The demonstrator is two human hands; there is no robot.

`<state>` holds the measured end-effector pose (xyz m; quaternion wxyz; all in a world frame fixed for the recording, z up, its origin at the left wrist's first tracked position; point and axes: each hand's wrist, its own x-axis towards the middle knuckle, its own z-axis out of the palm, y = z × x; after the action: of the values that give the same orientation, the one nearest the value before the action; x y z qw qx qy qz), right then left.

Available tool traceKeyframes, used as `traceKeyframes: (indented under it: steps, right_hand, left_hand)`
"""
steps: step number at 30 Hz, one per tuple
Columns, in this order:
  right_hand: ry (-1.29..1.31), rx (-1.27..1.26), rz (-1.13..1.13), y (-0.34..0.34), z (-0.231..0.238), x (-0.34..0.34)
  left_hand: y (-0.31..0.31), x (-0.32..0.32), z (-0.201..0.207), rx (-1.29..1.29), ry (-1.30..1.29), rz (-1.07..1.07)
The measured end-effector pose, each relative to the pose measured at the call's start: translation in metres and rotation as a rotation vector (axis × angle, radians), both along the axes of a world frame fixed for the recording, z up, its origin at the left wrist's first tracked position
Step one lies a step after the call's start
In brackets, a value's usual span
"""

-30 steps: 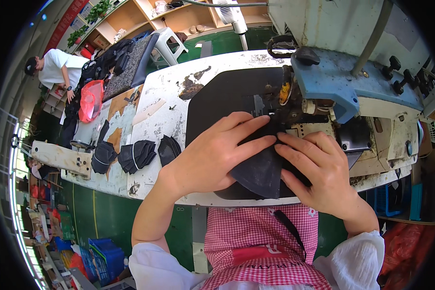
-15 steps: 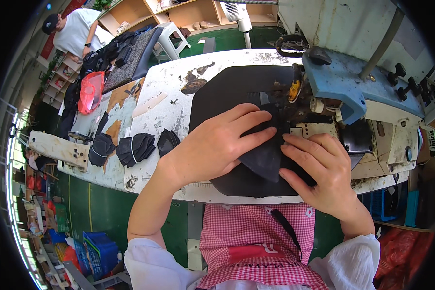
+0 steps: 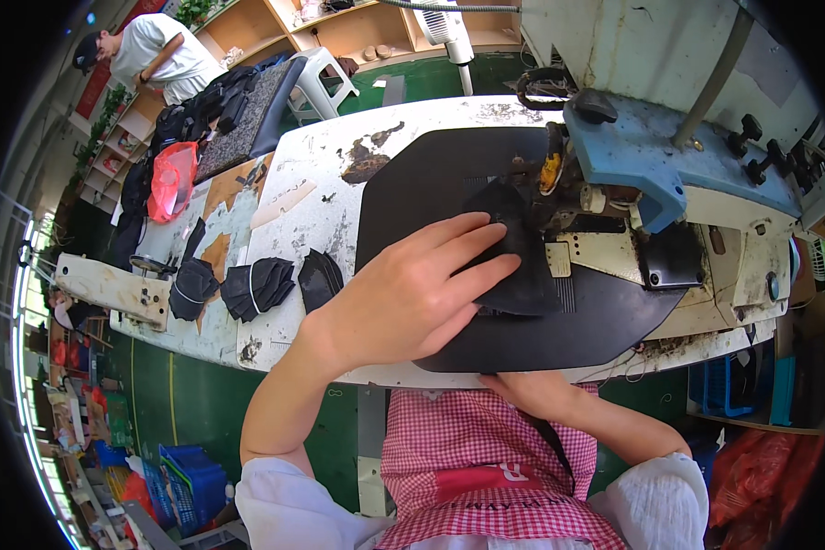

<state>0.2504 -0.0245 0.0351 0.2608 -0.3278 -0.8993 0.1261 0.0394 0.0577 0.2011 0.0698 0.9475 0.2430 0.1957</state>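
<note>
On the black board of a sewing machine lies a dark, curved piece of material, its far end close to the machine's needle area. My left hand rests flat on the near left part of this piece, fingers stretched and spread; its thumb is hidden. At the near edge of the table is my right hand, with its fingers mostly out of sight under the edge. To the left of my left hand lie a loose stack of black pieces and two tied bundles of black pieces.
The blue machine head stands at the right. A red plastic bag and dark goods lie on a far-left table. Behind are a white stool and a fan. A person stands far left. Blue crates sit lower left.
My right hand has left the dark piece and moved down to the table's near edge. The piece has turned and shifted slightly under my left hand, which stays on it.
</note>
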Motion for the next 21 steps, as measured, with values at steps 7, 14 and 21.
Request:
traceKeyframes:
  steps: [7,14,21]
  right_hand:
    - [0.025,-0.101,-0.026,0.007,-0.010,0.000]
    - [-0.144,0.077,-0.019,0.006,-0.013,0.007]
    - [-0.072,-0.133,0.003,0.020,-0.018,0.018]
  left_hand:
    - [0.008,-0.003,-0.005,0.040,0.036,0.012]
    - [0.030,-0.005,-0.007,0.090,0.029,0.008]
    - [0.046,-0.006,-0.004,0.098,0.026,0.029]
